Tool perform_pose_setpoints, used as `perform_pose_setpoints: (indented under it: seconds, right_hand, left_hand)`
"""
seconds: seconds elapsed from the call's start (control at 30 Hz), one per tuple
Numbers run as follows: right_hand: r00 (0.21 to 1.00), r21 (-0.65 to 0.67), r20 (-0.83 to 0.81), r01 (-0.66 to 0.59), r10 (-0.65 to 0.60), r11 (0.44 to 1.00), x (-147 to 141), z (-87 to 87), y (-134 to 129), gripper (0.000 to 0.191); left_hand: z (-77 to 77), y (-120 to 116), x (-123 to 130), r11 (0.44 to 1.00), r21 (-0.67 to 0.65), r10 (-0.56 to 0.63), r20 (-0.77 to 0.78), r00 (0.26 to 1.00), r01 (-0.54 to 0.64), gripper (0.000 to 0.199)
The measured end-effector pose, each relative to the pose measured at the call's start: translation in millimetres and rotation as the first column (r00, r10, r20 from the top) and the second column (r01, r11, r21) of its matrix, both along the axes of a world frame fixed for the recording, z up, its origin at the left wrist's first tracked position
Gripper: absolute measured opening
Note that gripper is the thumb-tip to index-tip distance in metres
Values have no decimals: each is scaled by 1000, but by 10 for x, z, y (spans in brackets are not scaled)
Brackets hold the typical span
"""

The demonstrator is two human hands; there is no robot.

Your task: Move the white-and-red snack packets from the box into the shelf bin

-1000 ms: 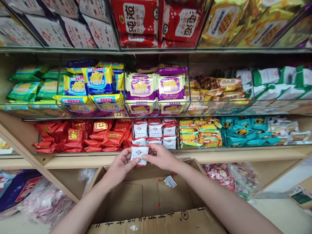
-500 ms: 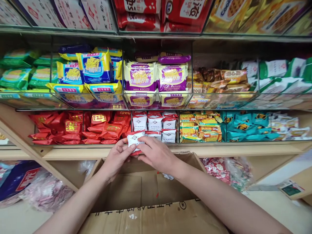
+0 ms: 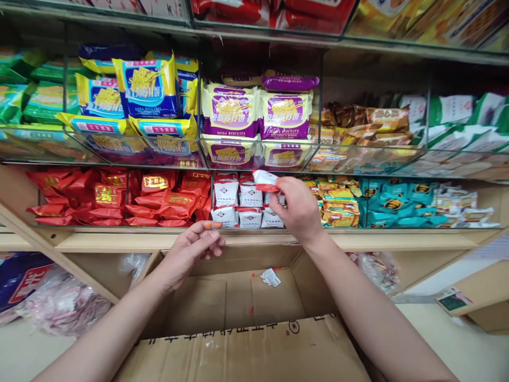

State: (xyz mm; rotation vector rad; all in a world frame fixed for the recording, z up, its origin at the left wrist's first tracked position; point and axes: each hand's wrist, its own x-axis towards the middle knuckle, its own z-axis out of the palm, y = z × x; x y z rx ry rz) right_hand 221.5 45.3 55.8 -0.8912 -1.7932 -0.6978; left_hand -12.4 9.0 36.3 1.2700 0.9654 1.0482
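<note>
Between thumb and fingers, my right hand grips a small white snack packet with red ends, tilted. It is held up in front of the lower shelf bin, just below the glass edge of the shelf above. Behind and below it, matching white-and-red packets stand in rows in their glass-fronted compartment, partly hidden by my right hand. My left hand holds nothing; its fingers are loosely curled and apart, just below the front of that compartment and above the carton.
Red packets fill the bins to the left; orange-yellow packets and teal packets lie to the right. Purple soda biscuits stand above behind glass. A crumpled paper scrap lies inside the carton. Plastic bags sit at lower left.
My right hand has carried the white packet up and to the right, out of my left hand. My left hand has let go and stays low. The view has shifted slightly.
</note>
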Motion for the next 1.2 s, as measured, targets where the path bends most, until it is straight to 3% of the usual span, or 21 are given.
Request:
perform_pose_setpoints:
  seconds: [0.23,0.43,0.73,0.93,1.2]
  right_hand:
    - [987,101,31,156,-159,983,101,34,28,14]
    - [966,40,121,224,-227,974,87,10,9,15]
    - [915,27,17,403,-403,915,108,-38,190,23]
    - [952,-52,-19,304,-305,951,97,-74,243,26]
    - [967,-49,-15,252,-253,966,96,-106,346,28]
  left_hand:
    - [-43,22,-26,995,-28,-92,-64,994,91,29]
    - [-26,8,-32,993,-25,-118,-83,990,116,29]
    - [-44,2,-22,989,-53,-143,-140,980,137,30]
    - [-16,-18,-2,988,-60,-149,-146,978,142,28]
    - [-21,-11,-8,981,-66,-194,-186,963,185,27]
